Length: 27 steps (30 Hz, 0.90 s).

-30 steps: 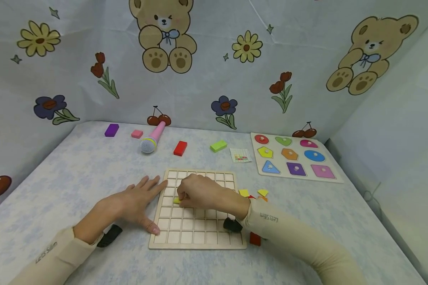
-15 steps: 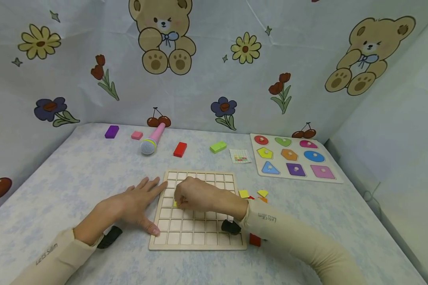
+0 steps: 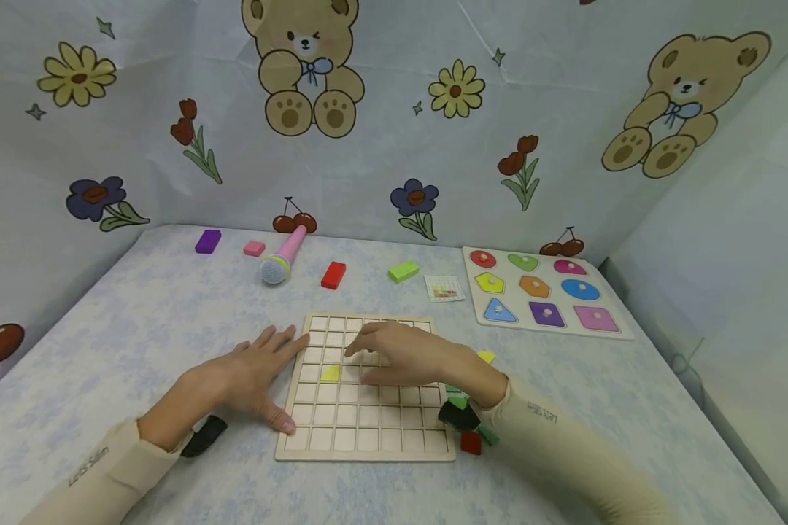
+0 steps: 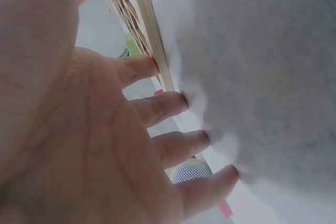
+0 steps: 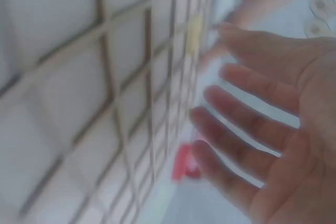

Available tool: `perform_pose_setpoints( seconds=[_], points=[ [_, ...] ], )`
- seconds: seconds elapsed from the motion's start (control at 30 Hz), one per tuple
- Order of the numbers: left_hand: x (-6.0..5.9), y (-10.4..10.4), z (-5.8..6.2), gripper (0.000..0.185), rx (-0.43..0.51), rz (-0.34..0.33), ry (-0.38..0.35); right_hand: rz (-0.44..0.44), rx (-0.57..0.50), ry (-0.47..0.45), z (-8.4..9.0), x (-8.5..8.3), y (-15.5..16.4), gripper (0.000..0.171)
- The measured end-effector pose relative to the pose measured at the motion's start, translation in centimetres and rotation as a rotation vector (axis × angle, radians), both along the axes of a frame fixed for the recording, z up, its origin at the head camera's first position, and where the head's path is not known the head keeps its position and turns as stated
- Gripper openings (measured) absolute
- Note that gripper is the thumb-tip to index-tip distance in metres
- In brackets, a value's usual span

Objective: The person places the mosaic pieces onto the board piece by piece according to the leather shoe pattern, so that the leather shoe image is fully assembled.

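A wooden grid board (image 3: pixel 368 440) lies flat on the table in front of me. One yellow square tile (image 3: pixel 330 373) sits in a cell on its left side, seen also in the right wrist view as a yellow tile (image 5: pixel 195 31). My left hand (image 3: pixel 249 372) lies flat with spread fingers (image 4: pixel 157 108) against the board's left edge (image 4: pixel 152 35). My right hand (image 3: pixel 407 357) hovers over the board's middle, fingers (image 5: pixel 247 124) straight and holding nothing.
Loose yellow (image 3: pixel 486 356), green (image 3: pixel 457 401) and red (image 3: pixel 470 442) tiles lie right of the board. At the back lie a toy microphone (image 3: pixel 280 257), purple (image 3: pixel 207 240), pink (image 3: pixel 254 249), red (image 3: pixel 333 275) and green (image 3: pixel 403 271) blocks, a pattern card (image 3: pixel 443 288) and a shape puzzle board (image 3: pixel 543 292).
My right hand has let go of the yellow tile, which now sits in its cell, and has drawn back to the right with fingers straightened. The left hand has not moved.
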State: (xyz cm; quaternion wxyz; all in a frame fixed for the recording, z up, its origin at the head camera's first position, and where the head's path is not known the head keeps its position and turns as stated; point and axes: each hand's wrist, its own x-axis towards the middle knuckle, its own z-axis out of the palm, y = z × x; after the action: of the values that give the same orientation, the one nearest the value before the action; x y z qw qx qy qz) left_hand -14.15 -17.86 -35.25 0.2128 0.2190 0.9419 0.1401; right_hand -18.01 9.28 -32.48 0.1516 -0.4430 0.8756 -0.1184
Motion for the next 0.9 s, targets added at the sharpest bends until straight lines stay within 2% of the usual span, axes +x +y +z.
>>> perform_pose_setpoints(
  seconds=[0.2,0.43,0.67,0.9],
  points=[
    [0.0,0.1,-0.1,0.135,-0.01,-0.001,0.002,-0.183,-0.061,-0.1,0.6,-0.7,5.8,0.042],
    [-0.1,0.1,-0.1,0.137,-0.013,0.002,0.001,-0.362,0.012,-0.14,0.5,-2.3,11.4,0.039],
    [-0.2,0.0,-0.2,0.137,-0.008,-0.001,0.01,-0.418,0.115,-0.214,0.1,-4.1,14.7,0.023],
    [-0.3,0.2,-0.2,0.137,-0.011,-0.002,0.01,-0.447,0.15,-0.27,-0.2,-4.4,15.7,0.019]
  ],
)
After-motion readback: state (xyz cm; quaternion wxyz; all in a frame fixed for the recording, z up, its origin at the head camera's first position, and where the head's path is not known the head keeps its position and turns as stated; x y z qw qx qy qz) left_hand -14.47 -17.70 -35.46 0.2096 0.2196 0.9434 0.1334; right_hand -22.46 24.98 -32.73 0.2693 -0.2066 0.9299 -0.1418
